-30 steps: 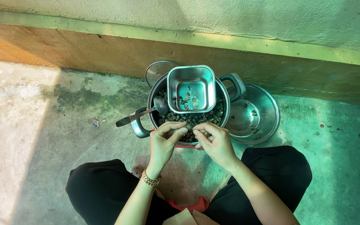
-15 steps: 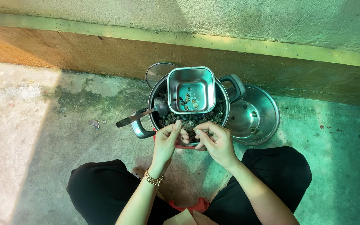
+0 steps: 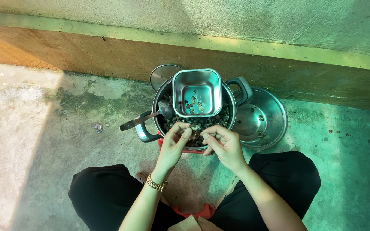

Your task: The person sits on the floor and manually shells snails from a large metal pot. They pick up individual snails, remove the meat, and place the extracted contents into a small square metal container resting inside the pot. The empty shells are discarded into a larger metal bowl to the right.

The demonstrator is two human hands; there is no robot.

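A round steel pot (image 3: pixel 233 112) full of small dark shells (image 3: pixel 223 122) stands on the floor in front of my knees. A square steel container (image 3: pixel 197 77) with a few shells in it rests on the pot's rim. Over the pot's near edge, my left hand (image 3: pixel 174 145) and my right hand (image 3: pixel 224 147) meet with fingertips pinched. A small pale shell (image 3: pixel 195 127) sits between them; how each hand grips it is too small to tell. A gold bracelet (image 3: pixel 156 184) is on my left wrist.
A metal spoon (image 3: pixel 144 119) lies in the pot with its handle sticking out to the left. A shallow steel bowl (image 3: pixel 264 119) sits to the right of the pot, and a round lid (image 3: pixel 161 75) leans behind it. A low wall (image 3: pixel 86 55) runs along the back.
My two hands have drawn closer together over the pot's near rim, fingertips now almost touching. The pot, container and spoon have not moved.
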